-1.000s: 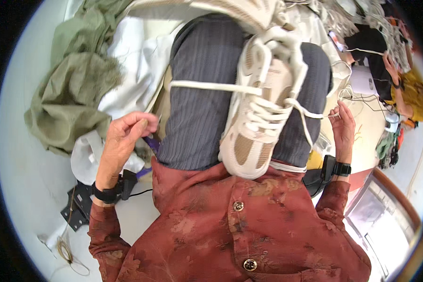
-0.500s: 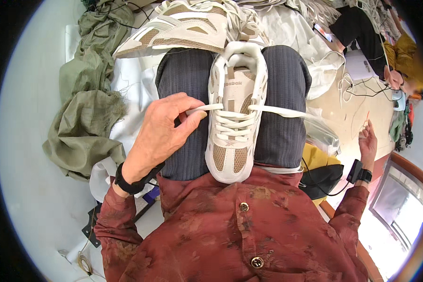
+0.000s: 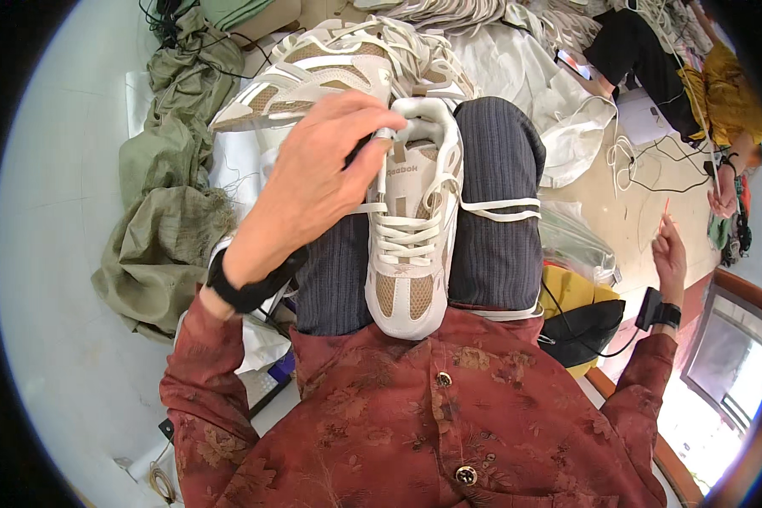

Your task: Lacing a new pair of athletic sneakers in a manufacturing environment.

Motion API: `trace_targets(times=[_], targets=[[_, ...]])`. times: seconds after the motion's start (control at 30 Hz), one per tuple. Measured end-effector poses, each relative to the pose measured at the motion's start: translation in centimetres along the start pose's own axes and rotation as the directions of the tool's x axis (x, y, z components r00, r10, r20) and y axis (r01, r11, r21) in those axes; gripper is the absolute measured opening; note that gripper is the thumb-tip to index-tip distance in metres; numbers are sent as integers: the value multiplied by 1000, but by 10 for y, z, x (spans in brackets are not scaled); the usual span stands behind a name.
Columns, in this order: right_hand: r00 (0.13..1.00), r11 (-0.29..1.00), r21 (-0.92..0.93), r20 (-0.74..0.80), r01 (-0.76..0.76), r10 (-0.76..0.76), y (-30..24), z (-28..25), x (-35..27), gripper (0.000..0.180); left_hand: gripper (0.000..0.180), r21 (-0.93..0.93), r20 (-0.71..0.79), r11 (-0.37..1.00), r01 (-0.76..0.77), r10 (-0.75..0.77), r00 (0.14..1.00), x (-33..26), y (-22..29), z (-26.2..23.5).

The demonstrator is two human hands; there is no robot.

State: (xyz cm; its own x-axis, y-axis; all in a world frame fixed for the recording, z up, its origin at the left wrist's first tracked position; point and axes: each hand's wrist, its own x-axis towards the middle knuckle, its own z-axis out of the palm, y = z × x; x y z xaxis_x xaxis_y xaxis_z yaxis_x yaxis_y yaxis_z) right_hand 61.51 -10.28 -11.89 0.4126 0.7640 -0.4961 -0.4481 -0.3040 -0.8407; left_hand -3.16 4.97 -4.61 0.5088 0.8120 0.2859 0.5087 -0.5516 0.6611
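Note:
A white and tan sneaker (image 3: 408, 292) lies between my thighs with its toe toward me. White lace (image 3: 406, 241) is threaded in rows across it, and a loose lace length (image 3: 499, 207) lies over my right thigh. My left hand (image 3: 326, 161) is closed at the left side of the sneaker's collar, thumb and fingers pinching its edge; whether lace is in the pinch too, I cannot tell. Held out to the far right, my right hand (image 3: 669, 254) is closed on a thin stick with an orange tip (image 3: 667, 206), touching nothing else.
More laced sneakers (image 3: 313, 72) are piled beyond my knees. Olive cloth (image 3: 161, 245) hangs at the left. On the right are a clear plastic bag (image 3: 576, 241), a yellow and black bag (image 3: 580, 322), tangled cables (image 3: 643, 165) and another person's hand (image 3: 724, 190).
My left hand has let go of the left lace end and moved up and right to the collar. The right lace, stretched out before, now lies slack on my thigh. My right hand stays out.

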Motion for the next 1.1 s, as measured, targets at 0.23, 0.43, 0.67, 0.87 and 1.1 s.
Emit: trace_targets(times=[0.23,0.43,0.67,0.87,1.1], targets=[[904,799,-598,374,64,208,49,250,-89,22,24,131,219,982,-137,106,970,13,-7,29],[788,708,-641,583,297,198,70,324,-118,21,20,42,213,990,-135,123,969,19,-15,33],[772,659,-606,633,446,59,83,327,-125,23,21,-174,240,975,139,-95,966,26,9,12],[787,564,-659,617,497,27,82,338,-128,24,21,-184,214,981,56,-16,977,35,46,2],[725,364,-653,682,664,-99,91,359,-134,19,25,-352,201,881,316,-259,945,13,15,2]])
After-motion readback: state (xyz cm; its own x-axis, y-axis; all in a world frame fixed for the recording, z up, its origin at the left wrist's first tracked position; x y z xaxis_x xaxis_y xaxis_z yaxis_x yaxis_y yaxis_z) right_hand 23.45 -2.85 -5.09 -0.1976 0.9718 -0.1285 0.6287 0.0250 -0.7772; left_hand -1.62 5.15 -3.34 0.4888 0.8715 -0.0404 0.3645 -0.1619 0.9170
